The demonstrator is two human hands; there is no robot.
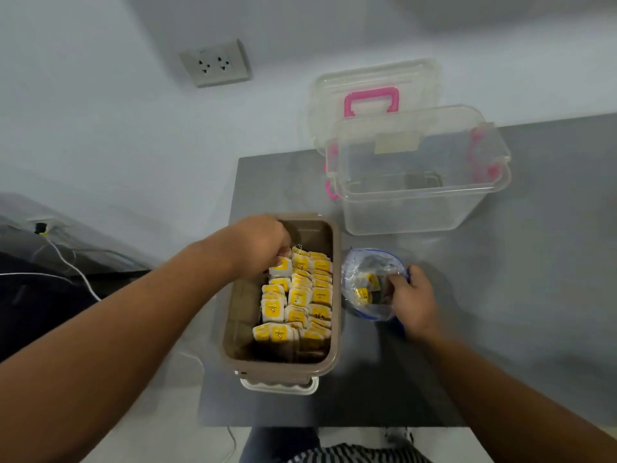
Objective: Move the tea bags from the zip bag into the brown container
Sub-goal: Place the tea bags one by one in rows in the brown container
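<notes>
Presently, on the grey tabletop (534,279):

1. Left hand (258,243). It reaches into the far end of the brown container. Its fingers (283,253) are curled down and appear to pinch the top of one tea bag (280,265), just under the fingertips, at the head of a row. Risk: letting go before the bag is seated between its neighbours would leave it lying flat across the row. A string caught on a finger could drag it back out.

2. Brown container (336,295). Open, standing on what looks like its own white lid (278,387). Packed tea bags (300,302) stand upright in rows, on the person's side of the left fingers. A bare strip runs along the wall beneath the left wrist. Risk: a hard push at the end of a row could topple the upright tags one after another.

3. Zip bag (367,262). Clear, blue-edged, mouth open, just beside the container's right wall. A few loose tea bags (365,292) lie inside, next to the right fingertips. Judgement: the task is nearly done.

4. Right hand (415,305). Its fingers (397,282) curl over the bag's rim and grip it, holding the mouth open. Risk: the film is limp, so a slack grip would let the mouth fold shut. A tug could tip the contents onto the tabletop.

5. Clear plastic box (417,202). Pink latches, clear lid (367,75) propped behind. It sits well beyond both hands and has no part in this step.
</notes>
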